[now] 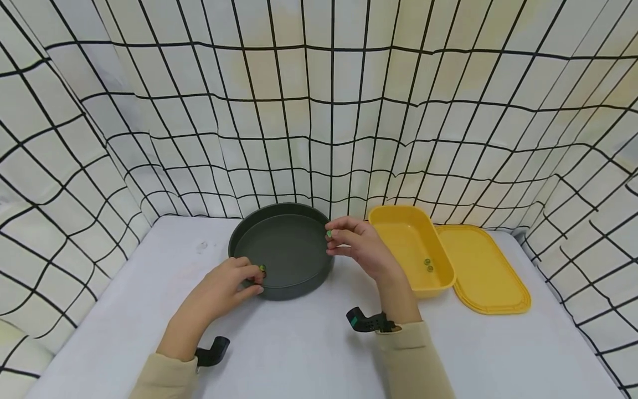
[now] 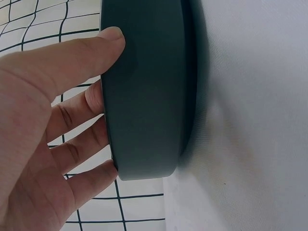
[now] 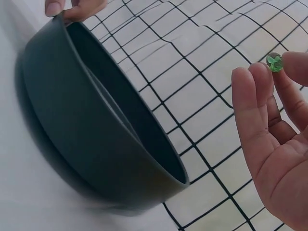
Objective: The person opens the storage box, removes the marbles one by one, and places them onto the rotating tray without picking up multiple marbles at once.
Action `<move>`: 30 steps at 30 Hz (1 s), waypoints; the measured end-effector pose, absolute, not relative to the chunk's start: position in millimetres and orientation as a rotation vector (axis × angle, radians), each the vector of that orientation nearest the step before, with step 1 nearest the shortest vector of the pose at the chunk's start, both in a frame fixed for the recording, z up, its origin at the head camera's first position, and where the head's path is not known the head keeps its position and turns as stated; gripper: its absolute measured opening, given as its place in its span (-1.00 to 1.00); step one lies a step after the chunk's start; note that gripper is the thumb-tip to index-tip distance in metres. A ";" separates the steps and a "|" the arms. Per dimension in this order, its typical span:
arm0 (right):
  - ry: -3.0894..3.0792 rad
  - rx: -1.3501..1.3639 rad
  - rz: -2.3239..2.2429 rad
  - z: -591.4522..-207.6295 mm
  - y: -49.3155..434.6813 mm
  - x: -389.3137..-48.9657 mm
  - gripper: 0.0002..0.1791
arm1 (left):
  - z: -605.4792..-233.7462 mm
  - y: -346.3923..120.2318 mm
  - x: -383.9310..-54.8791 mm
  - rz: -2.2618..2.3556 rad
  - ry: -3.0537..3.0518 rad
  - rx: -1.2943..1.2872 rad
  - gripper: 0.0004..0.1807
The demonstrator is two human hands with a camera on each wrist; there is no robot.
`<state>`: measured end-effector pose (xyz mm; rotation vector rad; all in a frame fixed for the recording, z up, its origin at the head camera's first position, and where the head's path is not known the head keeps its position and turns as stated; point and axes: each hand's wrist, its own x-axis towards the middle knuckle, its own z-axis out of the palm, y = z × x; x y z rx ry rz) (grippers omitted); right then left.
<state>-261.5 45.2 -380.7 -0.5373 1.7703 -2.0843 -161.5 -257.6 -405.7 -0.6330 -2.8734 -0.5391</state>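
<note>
A round dark grey pan (image 1: 284,244) stands on the white table. My left hand (image 1: 231,282) holds its near left rim; the left wrist view shows the thumb on the outer wall and the other fingers reaching over the edge. Small green and reddish glints, too small to make out, show at those fingertips inside the pan. Above the pan's right edge, my right hand (image 1: 360,244) pinches a green glass marble (image 3: 275,62) between thumb and fingers. To the right is a yellow tub (image 1: 399,233) with two greenish marbles (image 1: 428,265) on its floor.
A yellow lid (image 1: 485,271) lies flat beside the tub, on its right. White cloth with a black grid (image 1: 319,122) rises behind and on both sides of the table. White table surface (image 1: 299,349) lies in front of the pan.
</note>
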 end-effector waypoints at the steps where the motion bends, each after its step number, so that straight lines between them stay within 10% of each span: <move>1: 1.775 -0.540 -2.078 -380.7 43.4 -261.5 -0.87 | -405.5 -257.7 -161.7 -0.538 -2.873 -0.634 -0.82; 30: 1.933 -0.556 -1.983 -412.2 -11.0 -247.6 -0.77 | -408.2 -258.9 -163.7 -0.531 -2.863 -0.657 -0.80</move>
